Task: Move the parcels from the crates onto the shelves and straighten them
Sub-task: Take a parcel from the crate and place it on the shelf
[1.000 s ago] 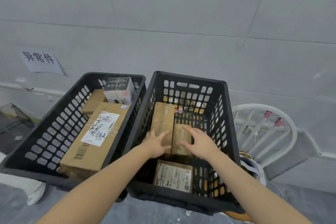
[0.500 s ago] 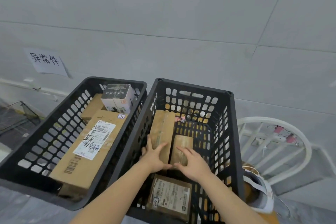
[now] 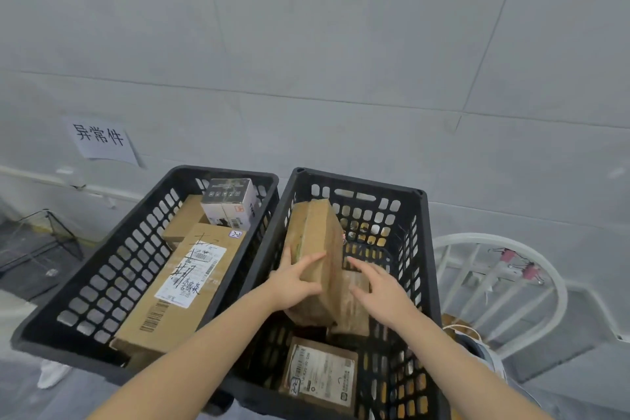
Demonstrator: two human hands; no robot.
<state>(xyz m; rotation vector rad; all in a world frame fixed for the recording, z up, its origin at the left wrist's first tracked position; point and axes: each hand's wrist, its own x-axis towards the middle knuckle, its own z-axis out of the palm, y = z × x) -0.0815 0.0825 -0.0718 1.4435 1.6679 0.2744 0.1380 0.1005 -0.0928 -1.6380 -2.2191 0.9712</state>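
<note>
Two black crates sit side by side below my hands, and both hands work inside the right crate (image 3: 422,249). My left hand (image 3: 293,280) is clamped on a long brown parcel (image 3: 315,249): the thumb lies across its upper face and the fingers wrap its left edge, with the parcel tilted up on its near end, its far end raised toward the crate's back wall. My right hand (image 3: 381,286) is open, fingers spread and loosely extended, just to the right of that parcel and over a smaller brown parcel (image 3: 354,310) that lies against it; I cannot tell whether the fingertips touch either one. I judge the long parcel to be stiff cardboard, taped, moderately light since one hand tilts it, and not fragile in appearance; the tape may be slick, so I would grip across the narrow width near the middle, one hand on each long edge. Nearer to me than both hands, a flat parcel with a white label (image 3: 320,375) lies on the crate floor. To the left of my left forearm, the left crate (image 3: 112,269) holds a large labelled carton (image 3: 184,286) and a small printed box (image 3: 230,201). No shelves are in view.
</note>
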